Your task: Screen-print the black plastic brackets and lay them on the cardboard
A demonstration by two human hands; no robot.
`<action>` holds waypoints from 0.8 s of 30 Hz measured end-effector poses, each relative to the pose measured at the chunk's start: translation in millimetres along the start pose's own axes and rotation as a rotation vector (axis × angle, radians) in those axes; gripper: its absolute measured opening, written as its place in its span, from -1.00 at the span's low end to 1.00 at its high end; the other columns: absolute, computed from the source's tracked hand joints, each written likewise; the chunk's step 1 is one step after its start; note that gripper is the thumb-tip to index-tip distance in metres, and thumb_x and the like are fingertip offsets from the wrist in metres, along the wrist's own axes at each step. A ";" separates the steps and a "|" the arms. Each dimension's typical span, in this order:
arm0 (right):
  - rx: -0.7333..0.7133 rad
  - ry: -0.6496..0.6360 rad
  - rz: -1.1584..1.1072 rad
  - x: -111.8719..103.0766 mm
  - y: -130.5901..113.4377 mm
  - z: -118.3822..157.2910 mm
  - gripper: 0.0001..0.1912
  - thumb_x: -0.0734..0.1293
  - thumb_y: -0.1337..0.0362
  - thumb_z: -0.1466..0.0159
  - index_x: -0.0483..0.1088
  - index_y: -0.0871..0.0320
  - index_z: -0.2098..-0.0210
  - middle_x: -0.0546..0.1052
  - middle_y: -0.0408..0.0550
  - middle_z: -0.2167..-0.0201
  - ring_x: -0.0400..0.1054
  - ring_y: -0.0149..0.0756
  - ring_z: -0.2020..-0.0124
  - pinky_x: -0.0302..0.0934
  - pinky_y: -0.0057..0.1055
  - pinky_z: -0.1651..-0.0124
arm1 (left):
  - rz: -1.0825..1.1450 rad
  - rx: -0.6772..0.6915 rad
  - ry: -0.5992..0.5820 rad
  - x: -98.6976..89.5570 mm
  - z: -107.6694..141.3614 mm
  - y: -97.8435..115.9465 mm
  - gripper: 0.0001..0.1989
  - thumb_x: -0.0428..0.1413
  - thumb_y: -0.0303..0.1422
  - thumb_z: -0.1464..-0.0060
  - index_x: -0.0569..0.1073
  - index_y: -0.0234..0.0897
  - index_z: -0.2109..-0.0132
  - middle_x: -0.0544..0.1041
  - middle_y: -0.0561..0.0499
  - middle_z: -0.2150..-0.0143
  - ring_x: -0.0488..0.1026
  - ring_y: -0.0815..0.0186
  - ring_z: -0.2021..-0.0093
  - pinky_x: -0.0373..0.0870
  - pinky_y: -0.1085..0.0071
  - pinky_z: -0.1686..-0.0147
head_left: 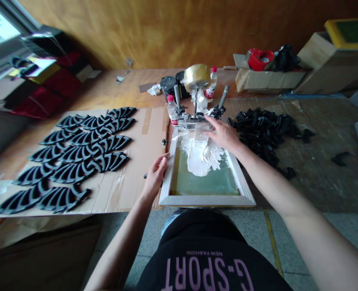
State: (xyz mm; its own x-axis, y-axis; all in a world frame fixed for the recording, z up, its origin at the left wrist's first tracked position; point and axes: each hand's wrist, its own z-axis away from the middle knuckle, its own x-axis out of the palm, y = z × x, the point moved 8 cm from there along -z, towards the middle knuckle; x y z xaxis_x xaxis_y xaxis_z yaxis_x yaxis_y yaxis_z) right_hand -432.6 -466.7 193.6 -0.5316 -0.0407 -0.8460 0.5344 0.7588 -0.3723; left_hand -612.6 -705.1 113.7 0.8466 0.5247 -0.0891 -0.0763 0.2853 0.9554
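A screen-printing frame [207, 200] with a pale border and green mesh lies in front of me, with thick white ink [201, 161] spread over its upper half. A pale scraper [201, 131] stands upright in the ink below a metal clamp [194, 117]. My right hand [224, 135] reaches over from the right, thumb and forefinger apart, at the scraper's right edge. My left hand [157, 171] is at the frame's left side, fingers curled and a fingertip by the border. A small black tip [145, 176] shows beside it; whether I hold that piece is unclear.
Rows of black wing-shaped parts [76, 169] lie on cardboard [145, 153] at left. Black parts [264, 129] are heaped at right. Behind the clamp stand a tape roll [196, 76], red-capped bottles [172, 111] and black tubs [168, 84]. Boxes [270, 80] stand at back right.
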 end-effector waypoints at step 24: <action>0.080 -0.260 -0.013 67.8 -7.1 134.4 -0.70 0.16 0.53 -0.31 0.42 0.12 0.13 0.50 -0.01 0.14 0.33 -0.26 0.07 0.21 -0.38 0.07 | 0.057 -0.336 0.045 0.9 20.1 -101.6 -0.55 0.08 0.05 -0.05 0.33 -0.27 0.18 0.55 -0.05 0.33 0.47 0.34 0.51 0.35 0.46 0.58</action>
State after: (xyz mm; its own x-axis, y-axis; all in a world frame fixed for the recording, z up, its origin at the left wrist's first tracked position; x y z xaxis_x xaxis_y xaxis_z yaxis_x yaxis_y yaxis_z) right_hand -384.0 -562.2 87.6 -0.3578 -0.2236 -0.9066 0.5840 0.7040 -0.4041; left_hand -593.5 -749.7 22.2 0.8125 0.5801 -0.0575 -0.2983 0.4986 0.8139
